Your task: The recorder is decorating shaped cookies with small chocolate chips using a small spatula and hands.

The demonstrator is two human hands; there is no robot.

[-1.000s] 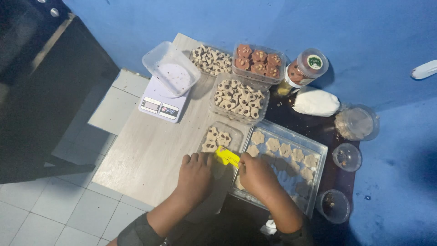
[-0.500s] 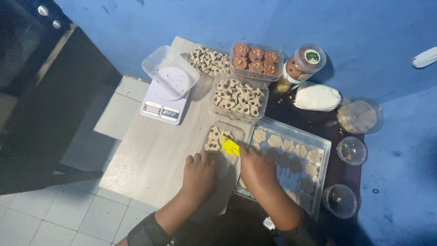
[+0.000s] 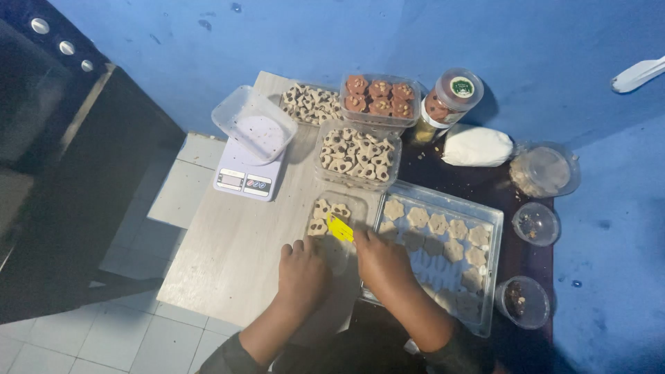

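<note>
Head view, looking straight down. Both forearms come in from the bottom edge, angled up toward the middle of the worktop [image 3: 228, 263].

Left hand [image 3: 303, 271]: palm down, knuckles up, fingers curled against the near end of a small clear container [image 3: 337, 225]; can't tell if it really grips it. The container holds a few pale cookies with dark dots.

Right hand [image 3: 383, 262]: palm down, fingers pinched closed on a small yellow tool [image 3: 339, 228]. The tool sticks out over the small container, just beside the big clear tray [image 3: 496, 239].

The tray sits right of the hands, filled with pale flower-shaped cookies [image 3: 438, 225].

Further back: white kitchen scale [image 3: 244, 173] carrying an empty clear tub [image 3: 253, 125], three filled cookie boxes, a round jar [image 3: 447, 99], a white bag [image 3: 476, 145].
</note>
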